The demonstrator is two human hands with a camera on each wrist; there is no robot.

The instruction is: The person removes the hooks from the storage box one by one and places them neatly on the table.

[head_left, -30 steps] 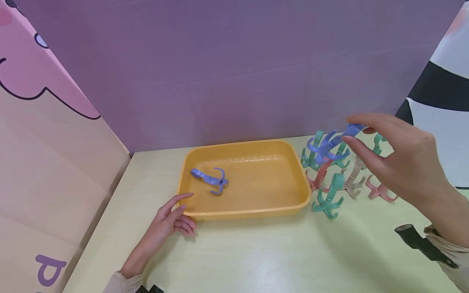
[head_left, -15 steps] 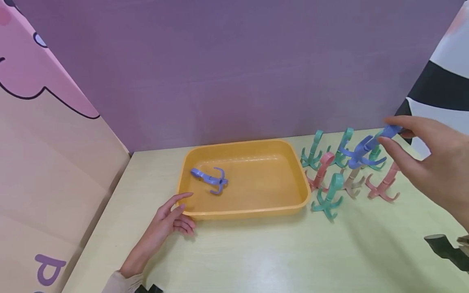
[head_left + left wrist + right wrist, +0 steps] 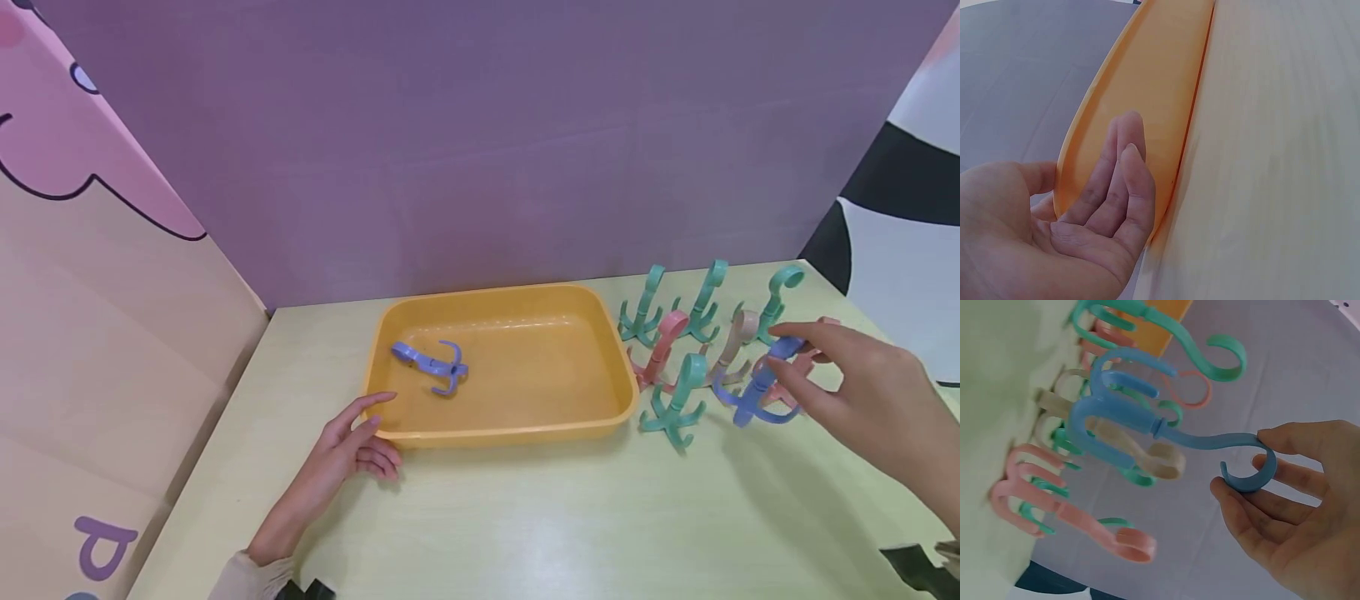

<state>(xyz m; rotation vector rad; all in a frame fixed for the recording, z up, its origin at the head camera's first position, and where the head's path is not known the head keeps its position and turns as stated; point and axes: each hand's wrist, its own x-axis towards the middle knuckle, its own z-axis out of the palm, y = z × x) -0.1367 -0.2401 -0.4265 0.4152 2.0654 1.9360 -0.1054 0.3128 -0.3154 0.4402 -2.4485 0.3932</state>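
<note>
In the head view my right hand [image 3: 873, 387] pinches a blue claw hook [image 3: 759, 385] by its curved top, prongs downward, at the right of the table. The right wrist view shows thumb and fingers around the curl of this blue hook [image 3: 1129, 419], its prongs overlapping other hooks. My left hand [image 3: 341, 446] rests at the near left corner of a yellow tray [image 3: 517, 435], index finger reaching over the rim and the other fingers loosely bent outside the wall. Another blue claw hook [image 3: 431, 364] lies on its side in the tray.
Right of the tray stand several green claw hooks [image 3: 678, 400], two pink ones, one of them a pink hook [image 3: 660, 350] near the tray, and a beige hook [image 3: 735, 342]. A purple backdrop [image 3: 487, 167] borders the table's far edge.
My right hand has carried the blue hook rightward across the group of hooks, then lowered it toward the table near the right-hand pink hook. The left hand and tray stay put.
</note>
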